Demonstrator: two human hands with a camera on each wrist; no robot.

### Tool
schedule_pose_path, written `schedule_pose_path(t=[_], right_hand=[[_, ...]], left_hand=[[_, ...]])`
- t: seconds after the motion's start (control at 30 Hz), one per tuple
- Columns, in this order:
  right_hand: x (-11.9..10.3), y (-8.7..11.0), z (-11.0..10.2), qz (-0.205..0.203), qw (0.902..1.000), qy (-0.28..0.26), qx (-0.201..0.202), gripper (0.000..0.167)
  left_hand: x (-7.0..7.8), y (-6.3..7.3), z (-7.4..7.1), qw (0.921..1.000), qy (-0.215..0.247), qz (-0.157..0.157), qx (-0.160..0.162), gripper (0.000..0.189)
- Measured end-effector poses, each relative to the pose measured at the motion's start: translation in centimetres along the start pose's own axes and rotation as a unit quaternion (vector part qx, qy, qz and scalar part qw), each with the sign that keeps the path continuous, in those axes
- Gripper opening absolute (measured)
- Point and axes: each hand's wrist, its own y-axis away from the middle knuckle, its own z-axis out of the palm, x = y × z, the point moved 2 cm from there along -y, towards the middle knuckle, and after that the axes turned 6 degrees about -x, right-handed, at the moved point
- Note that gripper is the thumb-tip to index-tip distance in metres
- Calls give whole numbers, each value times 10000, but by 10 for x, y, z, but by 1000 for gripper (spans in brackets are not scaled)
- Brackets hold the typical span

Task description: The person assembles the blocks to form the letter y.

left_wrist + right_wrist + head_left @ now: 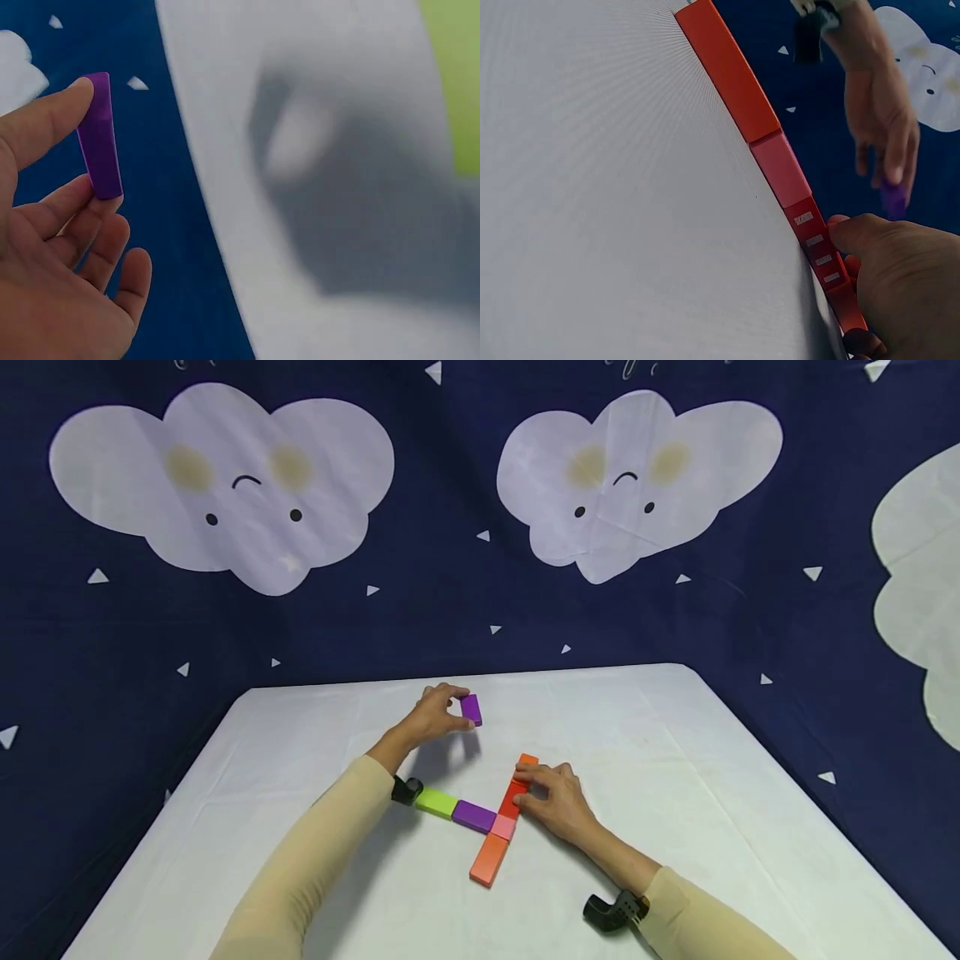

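Raised over the far part of the table, my left hand [433,714] pinches a purple block [471,710] between thumb and fingertips. The left wrist view shows this purple block [103,139] edge-on, with the other fingers loosely bent. My right hand [558,803] grips a laid row of blocks, thumb against the red block [512,802] and fingers reaching over the far orange block [529,758]. Four white marks line the side of the red block [817,244]. A pink block [503,827] and a nearer orange block [489,860] continue this row.
A second purple block [474,816] and a lime green block [436,803] branch left from the pink one, end to end. They lie on a white-covered table [675,793]. Behind it hangs a dark blue cloth [442,610] with cloud prints.
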Motion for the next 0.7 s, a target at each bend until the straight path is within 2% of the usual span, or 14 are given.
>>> schedule_pose_path(t=[0.17,0.33,0.6,0.7], right_hand=[[1,1,0,-85,9999,46,28,36],[3,1,0,-189,9998,64,45,37],[2,1,1,-215,9997,37,60,36],[2,1,1,-163,9998,32,52,36]], left_hand=[[20,34,-1,9985,49,542,-117,63],[32,70,-2,9952,-42,922,-321,62],[35,124,1,9817,-23,1757,-738,61],[30,142,8,9797,64,1781,-922,60]])
